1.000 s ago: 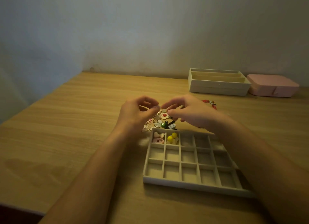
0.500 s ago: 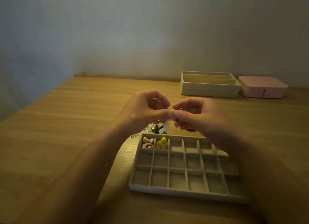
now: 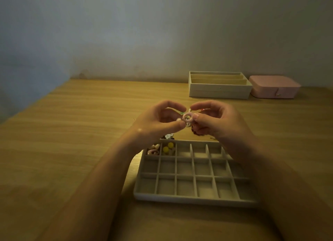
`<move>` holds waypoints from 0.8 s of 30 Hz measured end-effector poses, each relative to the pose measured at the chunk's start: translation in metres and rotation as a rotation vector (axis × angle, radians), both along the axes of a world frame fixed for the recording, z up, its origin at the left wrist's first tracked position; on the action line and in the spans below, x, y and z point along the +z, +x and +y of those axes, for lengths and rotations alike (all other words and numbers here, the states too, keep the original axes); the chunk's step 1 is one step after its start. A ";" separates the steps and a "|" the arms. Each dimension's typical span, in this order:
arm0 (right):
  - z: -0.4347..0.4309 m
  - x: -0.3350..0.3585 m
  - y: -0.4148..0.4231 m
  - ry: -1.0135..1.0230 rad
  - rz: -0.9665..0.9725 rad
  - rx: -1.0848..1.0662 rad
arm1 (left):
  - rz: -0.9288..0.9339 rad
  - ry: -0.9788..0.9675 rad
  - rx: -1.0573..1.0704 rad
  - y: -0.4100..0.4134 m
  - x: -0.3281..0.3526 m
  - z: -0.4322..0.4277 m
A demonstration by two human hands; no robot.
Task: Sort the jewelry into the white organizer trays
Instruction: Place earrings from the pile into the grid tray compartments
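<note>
Hands, left [image 3: 158, 122] & right [image 3: 214, 122], both pinch sparkly earring pair [image 3: 187, 120] above grid tray [image 3: 191, 198]; 2 far-left cells filled, rest empty, pile remaining.

Wooden table [image 3: 75, 132], closed pink case [image 3: 274, 86] at its far right edge, plain pale wall [image 3: 144, 33] behind

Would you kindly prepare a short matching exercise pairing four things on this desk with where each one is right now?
Things:
1. yellow beads
2. pink case
3. sparkly piece
4. long-slot tray

Places:
A. far right, by the wall
B. pinched between both hands' fingertips
C. back row of the grid tray, second cell from the left
D. just left of the pink case

Pairs: 1-C, 2-A, 3-B, 4-D
</note>
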State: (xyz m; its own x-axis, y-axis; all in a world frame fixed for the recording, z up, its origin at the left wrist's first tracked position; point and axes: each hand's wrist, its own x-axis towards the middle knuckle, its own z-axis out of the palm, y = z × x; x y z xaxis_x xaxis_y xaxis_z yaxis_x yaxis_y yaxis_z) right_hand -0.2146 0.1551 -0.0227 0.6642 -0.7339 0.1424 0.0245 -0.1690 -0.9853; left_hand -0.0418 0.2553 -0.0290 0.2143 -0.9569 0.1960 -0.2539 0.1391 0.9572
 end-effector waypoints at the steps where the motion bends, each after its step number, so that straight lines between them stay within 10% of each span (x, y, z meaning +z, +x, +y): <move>1: 0.000 -0.001 0.000 0.003 -0.002 0.001 | 0.019 -0.021 0.022 0.002 0.000 0.002; 14: 0.001 -0.007 0.003 0.028 -0.020 0.055 | 0.160 0.035 0.015 0.000 -0.007 0.010; 24: 0.005 -0.009 0.005 -0.436 0.041 -0.019 | 0.122 0.001 0.026 -0.009 -0.012 0.006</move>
State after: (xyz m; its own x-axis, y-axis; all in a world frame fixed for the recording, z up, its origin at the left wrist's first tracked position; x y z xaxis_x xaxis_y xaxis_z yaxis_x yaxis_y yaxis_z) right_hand -0.2092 0.1603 -0.0316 0.6627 -0.6233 0.4151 -0.0204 -0.5691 -0.8220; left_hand -0.0510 0.2618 -0.0409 0.2608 -0.9509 0.1664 -0.1393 0.1335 0.9812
